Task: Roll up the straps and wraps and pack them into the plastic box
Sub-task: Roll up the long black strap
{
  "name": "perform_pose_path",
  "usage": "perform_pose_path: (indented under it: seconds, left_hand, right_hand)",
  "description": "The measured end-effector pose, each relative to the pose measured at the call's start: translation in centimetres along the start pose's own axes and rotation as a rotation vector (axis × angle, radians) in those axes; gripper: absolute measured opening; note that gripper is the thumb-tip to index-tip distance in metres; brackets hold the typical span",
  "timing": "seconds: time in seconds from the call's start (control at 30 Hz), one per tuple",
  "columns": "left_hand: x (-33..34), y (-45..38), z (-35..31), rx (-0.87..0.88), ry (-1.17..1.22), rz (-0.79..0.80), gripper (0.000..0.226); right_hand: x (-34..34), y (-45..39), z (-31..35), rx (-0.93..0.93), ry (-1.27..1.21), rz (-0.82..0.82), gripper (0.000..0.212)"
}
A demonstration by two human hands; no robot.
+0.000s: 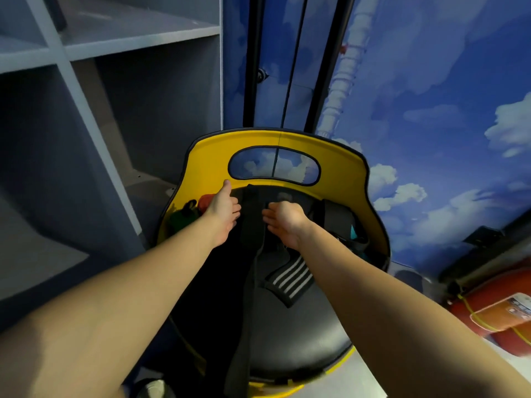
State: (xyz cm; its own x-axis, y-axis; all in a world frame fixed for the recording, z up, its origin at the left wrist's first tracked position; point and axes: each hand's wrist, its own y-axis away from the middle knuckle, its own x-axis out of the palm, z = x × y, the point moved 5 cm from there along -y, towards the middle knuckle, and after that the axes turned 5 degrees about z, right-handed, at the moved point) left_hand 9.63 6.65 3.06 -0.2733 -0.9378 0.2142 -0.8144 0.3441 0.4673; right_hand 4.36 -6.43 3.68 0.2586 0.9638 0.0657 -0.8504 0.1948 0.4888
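A long black strap lies along the black seat of a yellow chair, from the backrest to the front edge, where it hangs down. My left hand is at the strap's left edge near its far end, fingers curled onto it and thumb pointing up. My right hand is at the right edge, fingers curled on the strap. A black wrap with white stripes lies on the seat below my right wrist. No plastic box shows in this view.
An orange roll and a green item sit at the seat's back left. A grey pad and a teal item lie at the back right. Grey shelves stand left, a red cylinder lower right.
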Motion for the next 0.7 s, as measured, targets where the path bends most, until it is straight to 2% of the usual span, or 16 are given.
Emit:
perform_pose_path:
  seconds: [0.1, 0.2, 0.27, 0.37, 0.47, 0.53, 0.7]
  left_hand:
    - [-0.4, 2.8, 1.1, 0.009, 0.000, 0.002, 0.083]
    - [-1.2, 6.1, 3.1, -0.005, 0.020, -0.008, 0.082]
    - [-1.7, 8.2, 5.0, -0.028, 0.021, -0.008, 0.079]
    - [-2.5, 11.3, 8.2, -0.073, 0.008, -0.009, 0.076]
    - [-3.4, 13.5, 11.5, -0.121, -0.015, -0.017, 0.070]
    - [-4.1, 14.7, 13.7, -0.159, -0.050, -0.029, 0.065]
    - [-6.0, 16.2, 17.2, -0.197, -0.249, -0.088, 0.050]
  right_hand:
    - [0.3, 3.2, -1.4, -0.006, 0.020, 0.013, 0.029]
    - [0.3, 5.8, -3.6, 0.004, 0.048, 0.000, 0.035]
    - [0.4, 7.7, -5.2, 0.003, 0.069, -0.002, 0.037]
    - [0.7, 10.8, -7.9, 0.015, 0.062, 0.008, 0.025]
    - [0.9, 13.0, -11.1, 0.056, 0.056, 0.000, 0.029]
    - [1.0, 14.1, -13.3, 0.087, 0.067, 0.008, 0.022]
    - [0.6, 15.4, -17.8, 0.152, 0.134, 0.004, 0.022]
